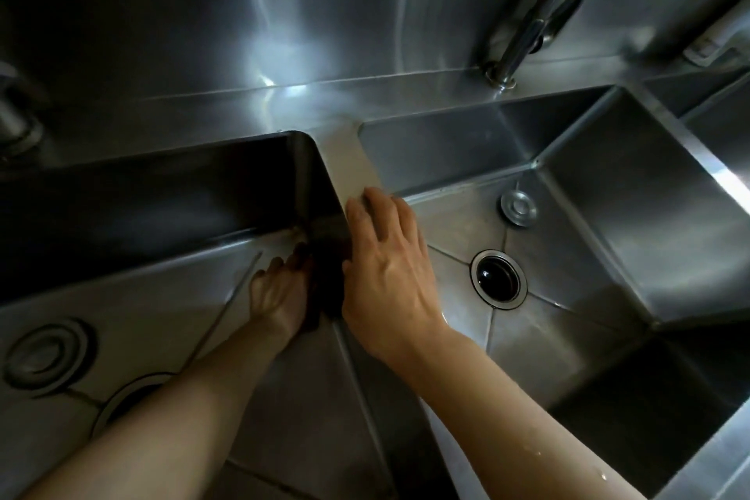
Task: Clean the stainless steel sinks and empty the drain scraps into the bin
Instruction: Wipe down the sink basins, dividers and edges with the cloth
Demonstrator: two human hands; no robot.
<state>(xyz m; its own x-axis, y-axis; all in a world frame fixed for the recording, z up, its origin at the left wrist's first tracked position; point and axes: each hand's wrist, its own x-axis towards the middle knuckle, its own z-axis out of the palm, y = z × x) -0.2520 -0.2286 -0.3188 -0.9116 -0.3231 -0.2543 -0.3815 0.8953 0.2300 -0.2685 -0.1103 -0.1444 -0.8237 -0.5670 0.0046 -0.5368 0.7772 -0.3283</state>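
Two stainless steel sinks sit side by side, the left sink (162,296) and the right sink (608,215), split by a narrow divider (345,158). My left hand (280,296) reaches into the left sink, its straight fingers pressing what looks like a dark pad (328,256) against the wall under the divider. I cannot tell what the dark thing is. My right hand (389,276) lies flat on top of the divider with relaxed fingers, holding nothing. The right sink's drain (498,279) is an open dark hole. The left sink's drain (126,398) is partly hidden by my forearm.
A round metal cap (518,208) lies on the right sink's floor behind its drain. A round disc (44,353) lies on the left sink's floor. A tall faucet (539,12) rises from the back ledge over the right sink. Water drops wet my right forearm.
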